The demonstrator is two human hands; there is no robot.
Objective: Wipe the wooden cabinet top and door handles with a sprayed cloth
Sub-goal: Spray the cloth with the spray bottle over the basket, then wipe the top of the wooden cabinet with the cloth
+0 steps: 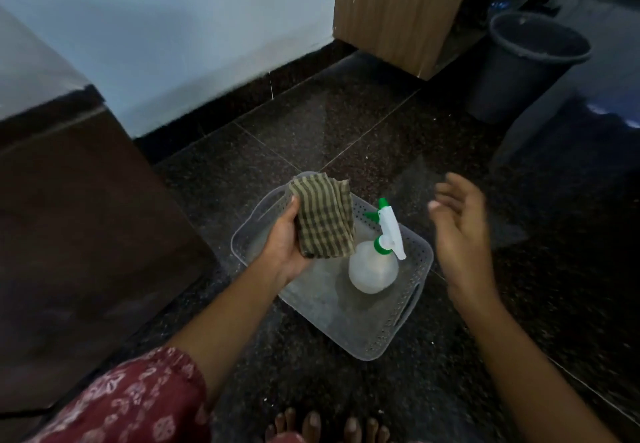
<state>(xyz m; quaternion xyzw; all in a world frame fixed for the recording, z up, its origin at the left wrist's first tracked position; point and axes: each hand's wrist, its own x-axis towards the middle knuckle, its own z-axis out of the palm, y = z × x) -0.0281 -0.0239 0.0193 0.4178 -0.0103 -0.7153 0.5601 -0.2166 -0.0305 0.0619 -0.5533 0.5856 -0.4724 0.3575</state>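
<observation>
**Folded cloth in the left hand, right hand loose above the tray**

The left hand (287, 245) grips a folded striped cloth (323, 215), thumb pressed along its near edge and the remaining fingers wrapped out of sight beneath it. The cloth stands up from the palm, olive and dark stripes facing the camera. The right hand (457, 231) holds nothing: its fingers are spread and slightly curled, palm turned toward the left hand, blurred at the tips.

Between the two hands and just below them, a spray bottle (374, 262) stands upright, its translucent round body topped by a white trigger head with green nozzle and collar. The bottle sits inside a clear perforated plastic tray (391, 331) resting on the dark speckled stone floor (363, 124); the cloth hovers over the tray's far-left corner.

Left of the cloth-holding hand rises the dark wooden cabinet (79, 234), its side facing the tray and its top edge visible higher up. Beyond the right hand's fingertips, well apart, a dark bucket (523, 68) stands beside a lighter wooden panel (398, 9). A red patterned sleeve (131, 404) and bare toes (311, 425) show at the bottom edge.
</observation>
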